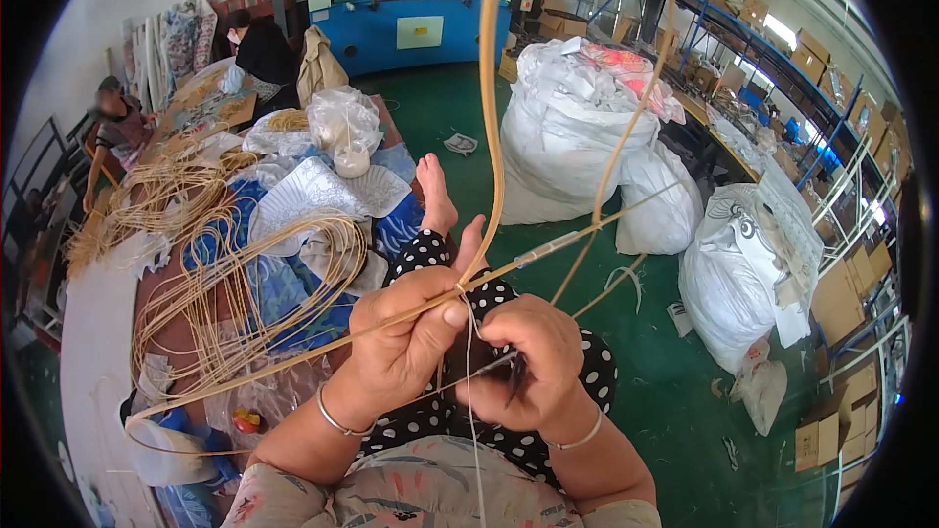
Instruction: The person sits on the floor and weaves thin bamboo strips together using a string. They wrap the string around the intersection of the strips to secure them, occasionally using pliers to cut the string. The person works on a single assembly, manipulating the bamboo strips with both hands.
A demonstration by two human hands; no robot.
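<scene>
The left hand (411, 328) pinches pale cane strips (494, 137) between thumb and fingers where they cross, in front of the person's chest and over the polka-dot trousers (587, 372); a thin white cord (471, 430) loops round the crossing and hangs down across the patterned shirt (421, 489). The right hand (536, 357), just beside it, is curled round a dark tool (516, 378), most of it hidden by the fingers. On the straight strip beyond the hands sits a pale band (548, 247) whose marks are too small to read. At the back, a blue machine (411, 0) bears white plates with dark lettering along its top and, lower down, a pale panel (419, 32) carrying a small yellow label. To the right, a stuffed white sack (724, 288) has sheets against it, one with a dark line drawing like an eye, and a cardboard box (818, 442) shows faint print, illegible here. On the left, coiled strips (342, 227) lie over blue-and-white cloth on the worktop (98, 332).
</scene>
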